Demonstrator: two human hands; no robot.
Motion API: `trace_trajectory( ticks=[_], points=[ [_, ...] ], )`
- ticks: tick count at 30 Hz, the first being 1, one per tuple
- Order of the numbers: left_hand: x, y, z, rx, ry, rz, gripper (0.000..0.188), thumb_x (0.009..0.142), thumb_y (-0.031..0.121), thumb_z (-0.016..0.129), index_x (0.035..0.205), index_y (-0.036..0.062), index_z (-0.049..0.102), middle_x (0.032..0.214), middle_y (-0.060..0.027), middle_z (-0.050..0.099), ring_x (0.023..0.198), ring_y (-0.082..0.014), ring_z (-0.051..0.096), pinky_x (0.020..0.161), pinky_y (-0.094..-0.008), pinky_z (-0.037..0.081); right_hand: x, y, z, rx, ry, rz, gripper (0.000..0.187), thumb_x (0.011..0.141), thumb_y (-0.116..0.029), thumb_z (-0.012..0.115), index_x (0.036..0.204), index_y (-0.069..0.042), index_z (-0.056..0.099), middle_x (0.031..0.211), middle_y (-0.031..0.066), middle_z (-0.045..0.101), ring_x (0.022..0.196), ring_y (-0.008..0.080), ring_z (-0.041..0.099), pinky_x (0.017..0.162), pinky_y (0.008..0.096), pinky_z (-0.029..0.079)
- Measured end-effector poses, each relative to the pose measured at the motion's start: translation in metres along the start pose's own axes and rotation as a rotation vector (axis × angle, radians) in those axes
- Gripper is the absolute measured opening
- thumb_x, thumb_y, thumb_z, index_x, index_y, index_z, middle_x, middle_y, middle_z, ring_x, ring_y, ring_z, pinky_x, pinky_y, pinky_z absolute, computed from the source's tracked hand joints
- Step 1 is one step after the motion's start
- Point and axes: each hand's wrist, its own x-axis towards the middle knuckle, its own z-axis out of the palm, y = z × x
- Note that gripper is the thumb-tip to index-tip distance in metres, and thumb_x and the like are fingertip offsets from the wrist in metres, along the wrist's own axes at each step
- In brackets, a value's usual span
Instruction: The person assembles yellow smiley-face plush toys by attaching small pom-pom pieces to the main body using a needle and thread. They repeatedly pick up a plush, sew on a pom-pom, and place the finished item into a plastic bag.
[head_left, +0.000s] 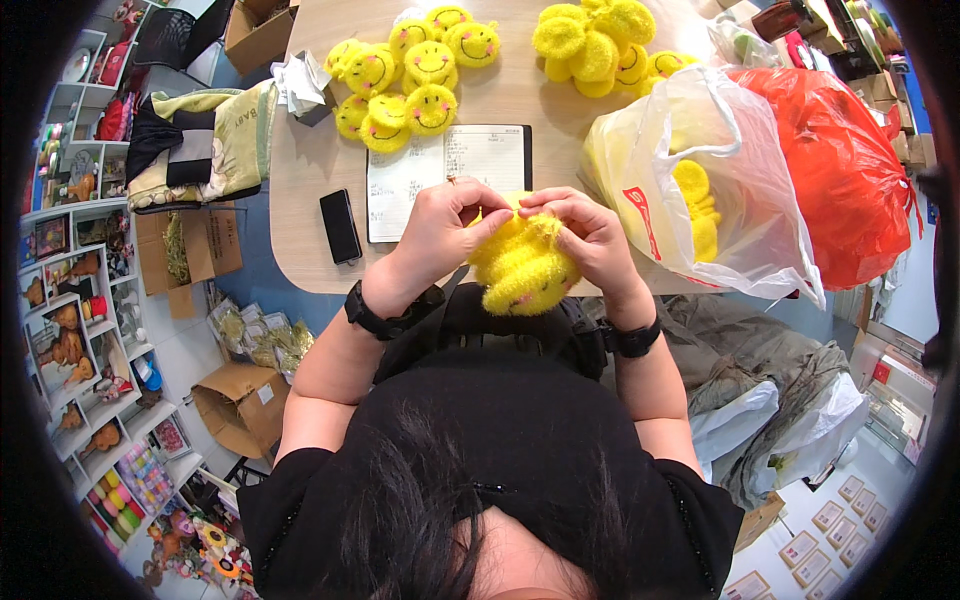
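Fingers of both hands closed on one yellow fuzzy bundle (525,265): left hand (445,228) pinching at its upper left edge, thumb against fingertips; right hand (597,235) gripping its upper right side. Exact part between the fingertips too small to tell. Bundle held up at the near edge of the desk (312,160), just below an open notebook (405,180); faint face on its lower piece. Black phone (340,226) lies left of the notebook. Beyond, two clusters: smiling yellow plush pieces (430,65) at left, more yellow pieces (595,55) at right. Right side: whitish plastic bag (640,150), yellow shapes showing inside, red bag (825,170) beside it.
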Motion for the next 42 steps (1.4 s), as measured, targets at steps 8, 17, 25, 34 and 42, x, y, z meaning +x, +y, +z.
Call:
trace_trajectory(
  ticks=[8,17,25,34,42],
  points=[
    [-0.001,-0.01,0.019,-0.194,0.088,-0.006,0.009,0.085,0.006,0.07,0.09,-0.0009,0.072,0.075,-0.0071,0.062,0.066,-0.0121,0.054,0.061,-0.0258,0.044,-0.002,-0.013,0.016,-0.484,0.124,-0.1,0.013,0.087,-0.002,0.067,0.1,0.002,0.068,0.111,0.0133,0.066,0.101,0.0205,0.064,0.086,0.031,0.052],
    [-0.017,-0.007,0.022,-0.395,-0.122,-0.129,0.014,0.091,0.003,0.064,0.104,-0.0028,0.064,0.096,-0.0018,0.058,0.087,-0.0078,0.055,0.077,-0.0224,0.047,-0.002,-0.011,0.031,-0.628,0.293,-0.213,0.017,0.08,0.003,0.069,0.097,-0.001,0.069,0.101,0.0129,0.07,0.091,0.0263,0.069,0.081,0.0338,0.055],
    [-0.009,-0.008,0.032,-0.393,-0.128,-0.258,0.029,0.084,0.008,0.078,0.107,-0.0015,0.065,0.095,0.0001,0.061,0.088,-0.0066,0.057,0.081,-0.0219,0.047,-0.005,-0.011,0.038,-0.763,0.384,-0.206,0.017,0.081,0.008,0.065,0.096,0.001,0.069,0.1,0.0134,0.071,0.09,0.0226,0.069,0.079,0.0314,0.055],
    [-0.005,-0.024,0.034,-0.29,-0.084,-0.045,0.01,0.089,0.005,0.069,0.093,-0.0038,0.069,0.084,-0.005,0.065,0.078,-0.011,0.06,0.07,-0.0238,0.048,-0.005,-0.002,0.027,-0.413,0.356,0.011,0.009,0.087,0.004,0.067,0.096,0.005,0.069,0.102,0.01,0.071,0.09,0.012,0.066,0.08,0.0271,0.055],
    [-0.009,-0.027,0.034,-0.186,0.014,-0.048,0.011,0.088,0.006,0.068,0.091,-0.0046,0.07,0.076,-0.0094,0.066,0.072,-0.0131,0.062,0.065,-0.0265,0.049,-0.004,-0.005,0.021,-0.564,0.287,0.09,0.013,0.083,-0.004,0.069,0.093,0.005,0.068,0.094,0.0142,0.072,0.08,0.0203,0.07,0.073,0.03,0.056]
  ],
)
